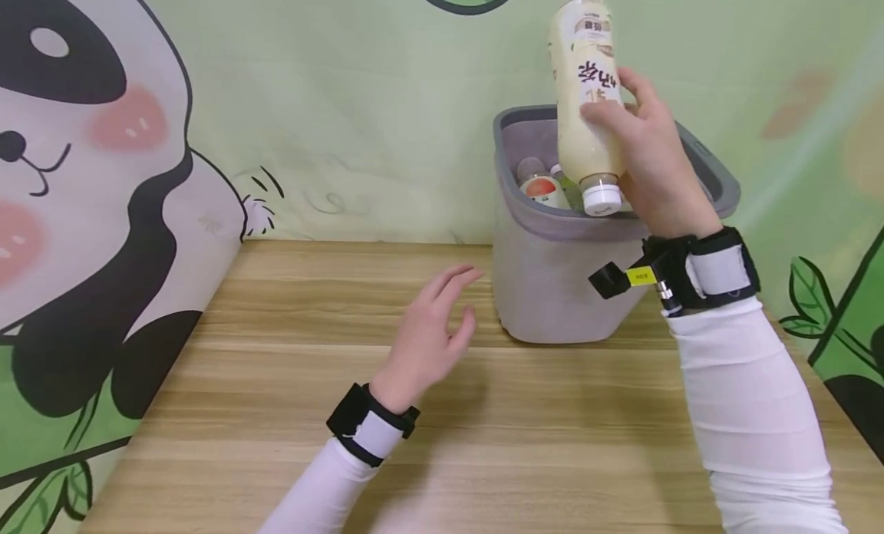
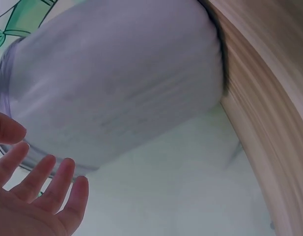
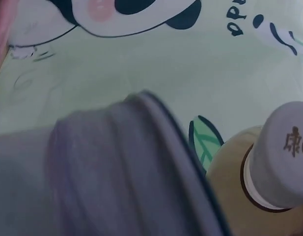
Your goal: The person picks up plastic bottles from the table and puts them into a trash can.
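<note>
My right hand (image 1: 652,150) grips a milk tea bottle (image 1: 587,81) around its side, cap down, over the bin's opening. In the right wrist view the bottle's white cap (image 3: 284,157) points toward the camera, beside the bin's rim; that hand's fingers are out of sight there. The grey bin (image 1: 562,281) stands on the wooden table and holds several bottles, one with a red and white label (image 1: 544,190). Left of the bin, my left hand (image 1: 431,331) hovers above the table with fingers loosely extended and nothing in them. Its fingers also appear in the left wrist view, near the bin wall (image 2: 117,83).
The wooden table (image 1: 290,380) runs up to a printed wall cloth (image 1: 359,120) with a panda and leaves. A dark grey rim (image 1: 718,185) rings the bin's top. Each wrist wears a black strap; a small camera (image 1: 611,279) juts from the right one.
</note>
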Action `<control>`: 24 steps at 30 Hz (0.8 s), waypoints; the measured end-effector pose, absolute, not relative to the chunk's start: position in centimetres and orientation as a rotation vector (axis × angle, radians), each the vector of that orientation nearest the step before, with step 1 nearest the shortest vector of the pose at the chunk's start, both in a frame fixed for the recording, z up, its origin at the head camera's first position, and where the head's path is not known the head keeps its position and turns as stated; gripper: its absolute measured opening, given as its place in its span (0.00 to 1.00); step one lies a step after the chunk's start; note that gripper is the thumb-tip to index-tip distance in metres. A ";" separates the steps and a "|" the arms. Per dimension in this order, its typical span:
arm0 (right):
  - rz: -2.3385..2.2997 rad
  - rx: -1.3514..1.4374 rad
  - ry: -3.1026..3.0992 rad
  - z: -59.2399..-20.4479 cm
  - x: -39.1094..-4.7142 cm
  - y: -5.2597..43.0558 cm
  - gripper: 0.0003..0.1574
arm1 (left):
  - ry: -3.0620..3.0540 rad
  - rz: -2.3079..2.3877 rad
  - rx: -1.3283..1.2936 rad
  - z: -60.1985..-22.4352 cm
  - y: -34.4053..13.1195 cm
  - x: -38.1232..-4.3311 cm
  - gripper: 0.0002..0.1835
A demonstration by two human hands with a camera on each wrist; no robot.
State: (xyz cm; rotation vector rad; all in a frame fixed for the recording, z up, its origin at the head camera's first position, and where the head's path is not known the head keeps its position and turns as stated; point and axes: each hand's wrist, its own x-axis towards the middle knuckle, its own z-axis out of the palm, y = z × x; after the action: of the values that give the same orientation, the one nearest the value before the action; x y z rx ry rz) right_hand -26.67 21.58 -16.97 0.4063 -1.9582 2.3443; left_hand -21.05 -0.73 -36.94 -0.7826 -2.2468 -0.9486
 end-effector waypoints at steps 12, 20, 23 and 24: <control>1.425 0.148 -2.511 -18.1 -28.3 22.3 0.46 | -2.238 -0.969 -0.869 -36.5 1.3 -20.5 0.24; 1.223 0.206 -2.522 -18.4 -27.8 22.1 0.37 | -2.240 -0.977 -0.873 -36.8 1.0 -20.5 0.24; 1.176 0.231 -2.480 -18.4 -27.0 21.9 0.34 | -2.246 -0.970 -0.874 -36.9 0.8 -20.6 0.24; 1.173 0.243 -2.459 -18.5 -26.7 21.9 0.33 | -2.247 -0.966 -0.874 -36.9 0.7 -20.7 0.24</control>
State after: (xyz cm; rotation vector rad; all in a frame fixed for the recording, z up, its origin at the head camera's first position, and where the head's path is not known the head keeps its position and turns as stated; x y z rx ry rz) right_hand -26.74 21.86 -18.48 0.2428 -2.4595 1.1735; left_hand -20.66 0.65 -36.89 -0.8738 -2.2472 -0.9660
